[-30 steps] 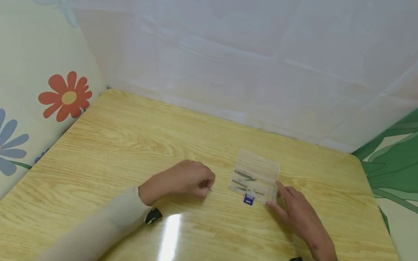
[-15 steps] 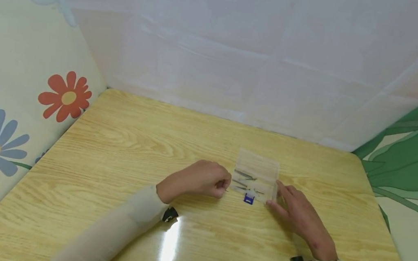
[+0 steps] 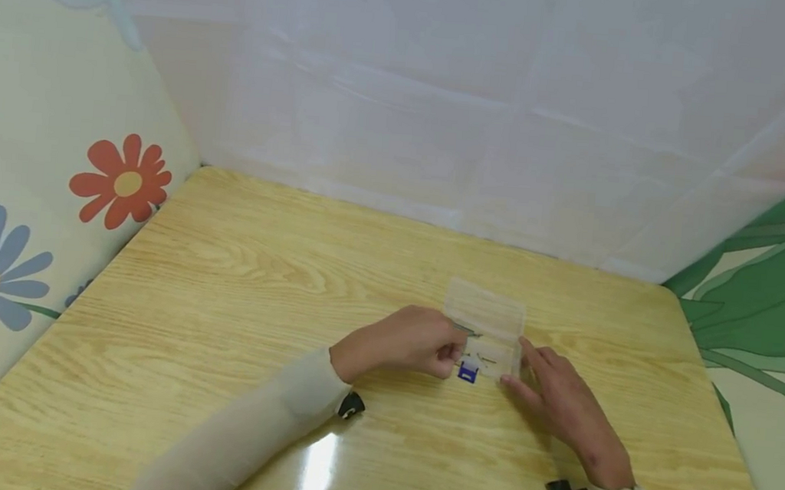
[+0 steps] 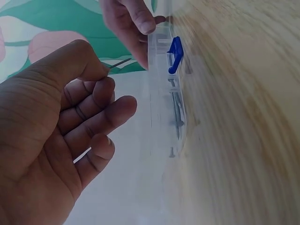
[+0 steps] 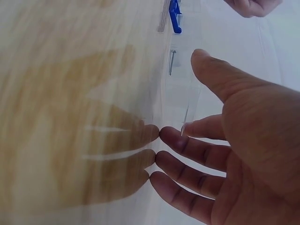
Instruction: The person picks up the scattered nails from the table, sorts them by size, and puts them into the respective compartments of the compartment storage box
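My left hand (image 3: 409, 342) is over the left part of a small clear plastic box (image 3: 505, 346), hiding some of what lies inside. Thumb and forefinger pinch a thin nail (image 4: 120, 63), whose bare shaft sticks out in the left wrist view. The box's clear lid (image 3: 484, 308) is folded back, and a blue latch (image 3: 468, 372) sits at its front. Several slim metal nails (image 4: 177, 110) lie in its compartments. My right hand (image 3: 567, 405) rests against the box's right side, fingers fairly straight and touching its edge, thumb by the front corner.
The box stands on a light wood-grain table (image 3: 260, 258). A white cloth (image 3: 403, 107) hangs behind it, with flower-patterned walls (image 3: 7, 130) at the left and right. Light glares off the table's front part.
My left hand has moved right, from beside the box to over its left part, still pinching the nail. My right hand and the box have stayed put.
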A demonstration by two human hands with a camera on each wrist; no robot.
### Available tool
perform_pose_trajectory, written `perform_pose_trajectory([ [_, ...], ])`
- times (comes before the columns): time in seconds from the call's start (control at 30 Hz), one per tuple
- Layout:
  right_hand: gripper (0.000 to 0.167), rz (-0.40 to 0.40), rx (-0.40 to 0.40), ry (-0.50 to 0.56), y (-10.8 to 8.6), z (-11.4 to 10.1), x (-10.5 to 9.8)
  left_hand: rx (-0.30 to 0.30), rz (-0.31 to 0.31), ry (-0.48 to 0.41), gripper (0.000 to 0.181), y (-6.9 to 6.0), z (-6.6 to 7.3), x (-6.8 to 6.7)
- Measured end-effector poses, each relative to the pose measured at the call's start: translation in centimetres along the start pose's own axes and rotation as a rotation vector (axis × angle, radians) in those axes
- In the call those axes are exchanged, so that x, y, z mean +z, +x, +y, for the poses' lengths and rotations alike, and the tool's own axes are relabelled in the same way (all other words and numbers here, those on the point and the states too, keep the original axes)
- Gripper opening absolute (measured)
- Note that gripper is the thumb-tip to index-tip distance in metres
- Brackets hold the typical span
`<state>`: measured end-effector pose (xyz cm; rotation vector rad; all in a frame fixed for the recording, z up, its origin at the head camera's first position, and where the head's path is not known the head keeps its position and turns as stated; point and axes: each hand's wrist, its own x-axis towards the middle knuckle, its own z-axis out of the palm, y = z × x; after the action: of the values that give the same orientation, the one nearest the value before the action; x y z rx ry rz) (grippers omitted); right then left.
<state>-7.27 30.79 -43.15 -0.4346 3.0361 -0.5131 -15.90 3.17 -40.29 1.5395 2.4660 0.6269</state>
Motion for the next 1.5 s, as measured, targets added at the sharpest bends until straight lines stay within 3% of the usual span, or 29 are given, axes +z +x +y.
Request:
perform_pose_trajectory([
  [0.87, 0.07, 0.02, -0.048, -0.001, 0.2, 0.0, 0.0, -0.056, -0.024, -0.008, 0.01, 4.7, 0.3, 1.5],
  [1.1, 0.069, 0.028, -0.052, -0.012, 0.1, 0.1, 0.1, -0.083, -0.046, 0.005, 0.008, 5.3, 0.8, 1.7],
  [1.23, 0.069, 0.026, -0.044, -0.012, 0.1, 0.1, 0.1, -0.077, -0.025, 0.039, 0.003, 5.6, 0.9, 1.9],
  [1.5, 0.069, 0.03, -0.04, -0.025, 0.1, 0.2, 0.1, -0.068, 0.021, 0.076, 0.019, 4.9, 0.4, 2.1],
])
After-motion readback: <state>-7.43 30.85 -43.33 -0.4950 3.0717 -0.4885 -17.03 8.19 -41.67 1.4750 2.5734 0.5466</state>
